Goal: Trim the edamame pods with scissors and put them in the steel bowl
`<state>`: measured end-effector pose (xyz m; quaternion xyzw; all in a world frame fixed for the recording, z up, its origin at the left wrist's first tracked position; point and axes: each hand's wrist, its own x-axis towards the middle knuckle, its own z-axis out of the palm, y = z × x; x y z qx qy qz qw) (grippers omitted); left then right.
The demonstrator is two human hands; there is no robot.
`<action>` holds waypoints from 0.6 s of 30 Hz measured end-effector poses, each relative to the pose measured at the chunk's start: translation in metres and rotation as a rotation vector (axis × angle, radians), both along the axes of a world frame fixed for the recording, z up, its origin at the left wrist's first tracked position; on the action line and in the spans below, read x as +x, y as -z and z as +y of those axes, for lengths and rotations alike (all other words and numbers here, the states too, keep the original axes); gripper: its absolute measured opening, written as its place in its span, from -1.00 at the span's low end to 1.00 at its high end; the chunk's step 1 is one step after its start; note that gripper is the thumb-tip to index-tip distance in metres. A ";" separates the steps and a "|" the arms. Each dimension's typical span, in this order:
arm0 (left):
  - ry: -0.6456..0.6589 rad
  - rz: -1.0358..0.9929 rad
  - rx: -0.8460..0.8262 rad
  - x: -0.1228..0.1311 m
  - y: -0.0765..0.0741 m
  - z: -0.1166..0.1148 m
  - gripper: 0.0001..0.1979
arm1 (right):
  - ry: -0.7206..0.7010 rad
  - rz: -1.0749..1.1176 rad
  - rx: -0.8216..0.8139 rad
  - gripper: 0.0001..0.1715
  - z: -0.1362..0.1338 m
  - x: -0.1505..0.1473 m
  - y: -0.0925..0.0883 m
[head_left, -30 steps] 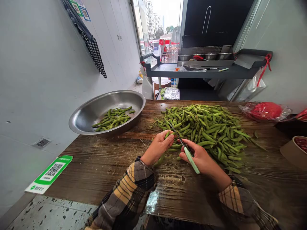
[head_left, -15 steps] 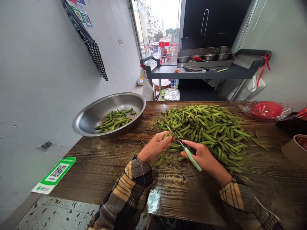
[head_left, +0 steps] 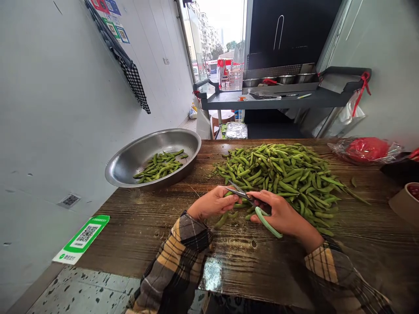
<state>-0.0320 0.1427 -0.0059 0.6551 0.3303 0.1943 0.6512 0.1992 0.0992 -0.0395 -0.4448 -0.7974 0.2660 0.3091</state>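
My left hand point(head_left: 212, 203) pinches a green bean pod point(head_left: 233, 193) at the near edge of a big heap of bean pods point(head_left: 281, 174) on the wooden table point(head_left: 137, 218). My right hand point(head_left: 281, 215) grips green-handled scissors point(head_left: 258, 209), whose blades point left and meet the pod at my left fingertips. A few loose pods point(head_left: 225, 218) lie on the table under my hands. A steel basin point(head_left: 131, 159) with several pods in it sits at the table's far left corner.
A red bag in clear plastic point(head_left: 366, 149) lies at the far right. A brown bowl point(head_left: 404, 200) sits at the right edge. A white wall with a QR sticker point(head_left: 81, 237) runs along the left. Behind the table stands a dark cart point(head_left: 278, 98) with metal bowls.
The scissors' blades have swung from pointing up-left to lying nearly level across the pod. Both hands stay in place; the view has shifted slightly.
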 end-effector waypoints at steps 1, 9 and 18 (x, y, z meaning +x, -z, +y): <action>0.016 0.008 0.006 0.000 0.000 0.000 -0.61 | -0.003 -0.003 0.013 -0.37 0.000 0.000 0.000; 0.087 0.064 -0.014 0.005 0.000 -0.005 -0.60 | -0.035 -0.018 0.103 -0.43 0.001 0.003 0.004; -0.245 -0.174 -0.023 0.009 0.011 0.004 -0.54 | 0.195 0.183 -0.084 -0.39 0.003 -0.002 0.007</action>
